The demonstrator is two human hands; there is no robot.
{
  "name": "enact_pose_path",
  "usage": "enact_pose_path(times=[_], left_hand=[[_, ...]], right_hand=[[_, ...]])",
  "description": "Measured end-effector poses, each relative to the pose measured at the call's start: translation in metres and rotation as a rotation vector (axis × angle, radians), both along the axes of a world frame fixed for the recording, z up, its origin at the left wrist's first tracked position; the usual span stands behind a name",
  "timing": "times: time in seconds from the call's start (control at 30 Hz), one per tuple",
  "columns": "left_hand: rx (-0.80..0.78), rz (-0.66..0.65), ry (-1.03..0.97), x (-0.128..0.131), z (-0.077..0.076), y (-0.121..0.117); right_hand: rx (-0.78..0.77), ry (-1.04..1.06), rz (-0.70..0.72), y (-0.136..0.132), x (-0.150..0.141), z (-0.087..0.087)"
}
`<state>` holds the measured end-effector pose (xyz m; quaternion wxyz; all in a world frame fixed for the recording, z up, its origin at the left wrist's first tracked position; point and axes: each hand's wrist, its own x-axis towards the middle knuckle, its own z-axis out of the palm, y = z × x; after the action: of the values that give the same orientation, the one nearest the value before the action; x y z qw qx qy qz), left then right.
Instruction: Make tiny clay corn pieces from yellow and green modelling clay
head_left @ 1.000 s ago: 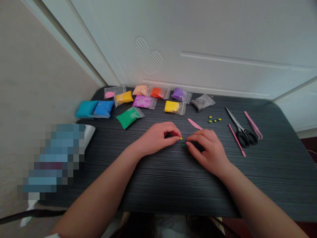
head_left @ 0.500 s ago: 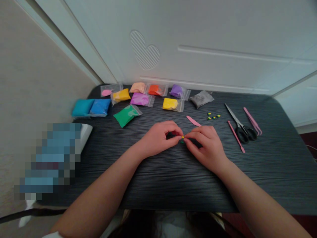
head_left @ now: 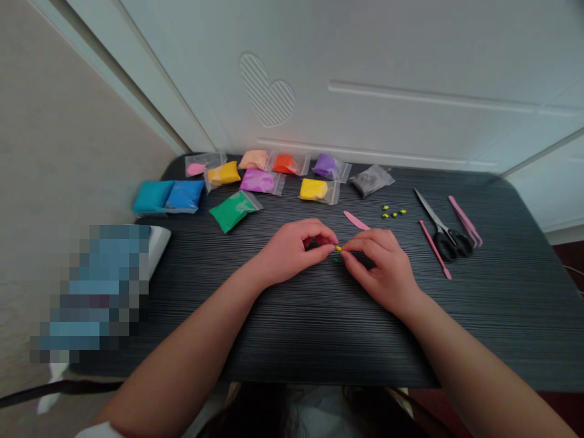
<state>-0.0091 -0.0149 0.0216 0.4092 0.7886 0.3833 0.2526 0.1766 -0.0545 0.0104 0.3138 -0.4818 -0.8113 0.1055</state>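
Observation:
Between the fingertips of both hands is a tiny piece of yellow clay (head_left: 338, 248). My left hand (head_left: 303, 252) pinches it from the left with thumb and forefinger. From the right, the fingertips of my right hand (head_left: 383, 264) close on it too. Just below the fingertips, a small bit of green clay (head_left: 336, 260) lies on the dark table (head_left: 292, 328). A pink modelling knife (head_left: 356, 220) lies behind the right hand, its near end hidden by the fingers. Further right sit several small yellow-and-green clay pieces (head_left: 394, 214).
Black-handled scissors (head_left: 444, 234), pink tweezers (head_left: 465, 220) and a pink modelling stick (head_left: 434, 249) lie at the right. Along the back are several clay bags, among them green (head_left: 233, 211), yellow (head_left: 314, 190) and grey (head_left: 371, 180). A white-edged device (head_left: 159, 243), mostly blurred out, stands at the left.
The yellow clay shows more plainly between the fingertips, which have shifted slightly up from the green bit. Both hands keep their pinch.

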Motion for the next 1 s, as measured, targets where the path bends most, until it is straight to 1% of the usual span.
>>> enact_pose_path(times=[0.17,0.9,1.0], left_hand=[[0.003,-0.027,0.000,-0.0001,0.0013,0.0009],[0.002,-0.009,-0.024,0.0014,0.0023,-0.0011],[-0.017,-0.003,-0.031,0.0014,0.0019,-0.0012]], right_hand=[[-0.006,0.004,0.000,-0.0002,0.0007,0.0003],[-0.022,0.033,-0.011,-0.0017,-0.0009,0.0014],[-0.018,0.040,-0.013,-0.0015,-0.0004,0.0012]])
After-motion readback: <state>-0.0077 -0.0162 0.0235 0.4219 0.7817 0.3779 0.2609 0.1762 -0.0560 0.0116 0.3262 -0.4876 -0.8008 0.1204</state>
